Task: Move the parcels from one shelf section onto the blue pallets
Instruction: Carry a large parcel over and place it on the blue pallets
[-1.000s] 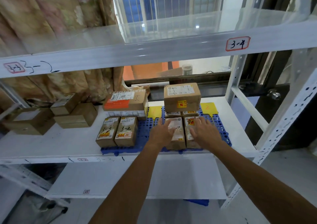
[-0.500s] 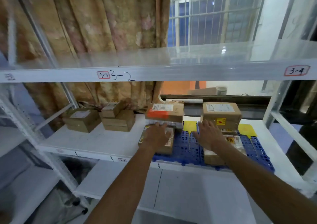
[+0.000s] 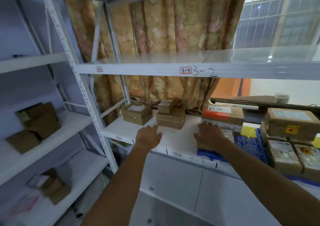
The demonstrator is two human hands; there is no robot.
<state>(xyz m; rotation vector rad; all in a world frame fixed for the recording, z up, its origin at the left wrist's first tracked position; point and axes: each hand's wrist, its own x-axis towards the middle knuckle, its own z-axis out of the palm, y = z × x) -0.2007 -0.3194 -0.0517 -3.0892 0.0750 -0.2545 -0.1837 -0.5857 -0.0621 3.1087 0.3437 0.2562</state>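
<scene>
Three plain brown parcels sit at the back of the white shelf [image 3: 173,137]: one parcel [image 3: 136,113] alone on the left, a flat parcel [image 3: 170,120] just beside it carrying a small parcel [image 3: 166,105] on top. To the right, the blue pallets [image 3: 249,145] hold labelled parcels, among them an orange-banded box [image 3: 223,113] and a stacked box [image 3: 292,122] with a yellow sticker.

Parcels on the left shelving [image 3: 36,122] are motion-blurred, labels unreadable. The right hand [image 3: 209,135] hides part of the blue pallet [image 3: 249,142]. The stacked parcel [image 3: 292,123] is cut by the right edge.

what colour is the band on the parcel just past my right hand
Orange-red, along the front of the parcel, seen in the head view.
</scene>
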